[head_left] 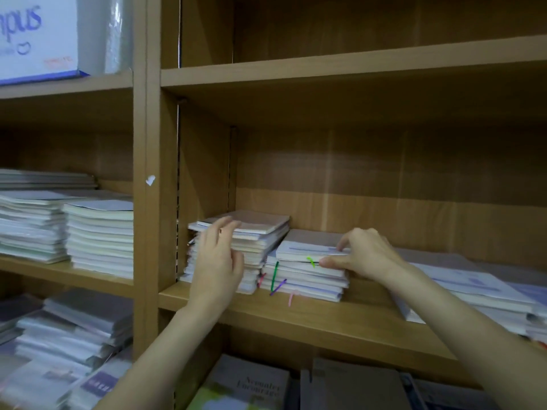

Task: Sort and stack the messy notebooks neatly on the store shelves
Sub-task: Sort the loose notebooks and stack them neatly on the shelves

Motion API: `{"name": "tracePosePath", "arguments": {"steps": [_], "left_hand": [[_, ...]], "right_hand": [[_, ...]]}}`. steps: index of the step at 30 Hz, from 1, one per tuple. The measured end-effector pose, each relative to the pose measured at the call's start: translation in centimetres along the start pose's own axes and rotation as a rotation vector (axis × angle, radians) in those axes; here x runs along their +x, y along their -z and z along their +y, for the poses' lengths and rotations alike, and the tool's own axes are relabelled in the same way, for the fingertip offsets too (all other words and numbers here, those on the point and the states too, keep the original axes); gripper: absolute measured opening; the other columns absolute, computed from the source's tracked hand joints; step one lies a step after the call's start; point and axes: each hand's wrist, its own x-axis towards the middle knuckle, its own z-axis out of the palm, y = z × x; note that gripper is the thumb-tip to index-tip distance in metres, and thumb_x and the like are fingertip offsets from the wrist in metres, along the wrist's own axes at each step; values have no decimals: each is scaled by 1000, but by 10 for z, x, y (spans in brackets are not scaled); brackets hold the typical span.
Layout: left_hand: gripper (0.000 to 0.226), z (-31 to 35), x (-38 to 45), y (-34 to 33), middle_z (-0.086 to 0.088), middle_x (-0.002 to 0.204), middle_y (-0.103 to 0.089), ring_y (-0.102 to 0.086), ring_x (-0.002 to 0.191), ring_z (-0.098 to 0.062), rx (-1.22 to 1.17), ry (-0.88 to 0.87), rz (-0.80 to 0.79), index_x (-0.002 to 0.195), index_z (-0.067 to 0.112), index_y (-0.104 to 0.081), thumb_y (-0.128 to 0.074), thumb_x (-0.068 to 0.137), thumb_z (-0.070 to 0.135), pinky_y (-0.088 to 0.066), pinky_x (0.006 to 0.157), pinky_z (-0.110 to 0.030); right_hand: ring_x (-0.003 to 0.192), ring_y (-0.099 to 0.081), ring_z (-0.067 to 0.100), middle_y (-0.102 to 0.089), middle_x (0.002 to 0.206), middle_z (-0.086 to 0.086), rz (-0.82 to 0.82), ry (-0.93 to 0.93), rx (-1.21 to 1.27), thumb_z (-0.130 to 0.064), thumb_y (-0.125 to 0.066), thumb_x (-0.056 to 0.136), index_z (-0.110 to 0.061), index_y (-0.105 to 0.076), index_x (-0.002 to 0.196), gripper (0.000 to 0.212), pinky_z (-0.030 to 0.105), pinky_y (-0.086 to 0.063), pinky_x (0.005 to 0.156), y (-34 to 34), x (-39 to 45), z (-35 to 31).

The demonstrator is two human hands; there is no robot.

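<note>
Pinching the top notebook (307, 250) of the middle stack (305, 276), the right hand (367, 255) seems to square it; the left hand (217, 261), fingers relaxed, steadies the taller stack (260, 241) just beside on the shelf (325, 315). Next, I think, the edges need aligning.

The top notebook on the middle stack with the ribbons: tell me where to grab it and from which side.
Pinch the top notebook at its right front corner, from the right, thumb under and fingers on the cover, as the right hand does. It lies flat, and the taller stack crowds its left.
</note>
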Motion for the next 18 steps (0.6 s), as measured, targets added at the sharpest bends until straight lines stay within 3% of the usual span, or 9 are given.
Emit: {"name": "tracePosePath", "arguments": {"steps": [3,5,7,9,11,14,16,18], "left_hand": [[52,-17,19,13,-5,144,-35,-28,135,-19,47,198,-77,139,14,-39,-57,90,11,-25,111,-32],[49,-30,27,15,-4,144,-38,-27,135,-22,119,166,-206,137,16,-42,-58,91,17,-24,111,-34],[42,-39,34,15,-3,136,-48,-34,130,-22,122,123,-233,131,18,-51,-59,90,17,-30,106,-32],[33,-38,35,14,1,119,-57,-44,116,-19,141,85,-169,121,20,-59,-60,89,16,-36,93,-27],[22,-31,36,11,6,103,-57,-51,102,-14,132,33,-102,111,18,-63,-60,89,15,-38,81,-20],[14,-21,33,5,11,92,-54,-57,88,-9,17,-85,-105,102,15,-66,-62,88,13,-43,77,-19],[22,-25,32,5,13,96,-56,-59,86,-6,-4,-117,-97,109,15,-64,-62,88,12,-46,84,-25],[31,-33,31,9,12,102,-55,-57,85,-5,18,-113,4,117,16,-61,-62,87,10,-41,90,-30]], "right_hand": [[98,-61,20,-63,108,1,-141,22,-96,-68,-66,68,-21,-64,108,62,35,-52,83,18,8,-7],[100,-60,23,-63,104,2,-26,50,-139,-65,-64,74,-18,-64,104,56,35,-50,81,23,18,-18],[93,-64,29,-66,99,11,79,17,194,-50,-61,85,-7,-62,107,48,36,-53,77,16,33,-37],[70,-66,28,-61,105,23,-141,-116,784,-33,-59,92,4,-41,130,55,33,-58,59,3,42,-67],[59,-62,23,-54,108,23,-314,-219,1155,-20,-60,92,4,-27,137,60,30,-57,49,-14,48,-86],[47,-58,16,-55,83,14,-274,-284,1315,-4,-63,88,-2,-36,112,36,23,-52,41,-28,59,-91],[40,-53,14,-55,71,13,-205,-302,1313,4,-61,87,-4,-38,89,25,18,-44,34,-30,64,-89],[37,-51,14,-56,68,15,-108,-260,1222,6,-61,86,-5,-40,83,23,20,-41,33,-26,64,-83]]}}
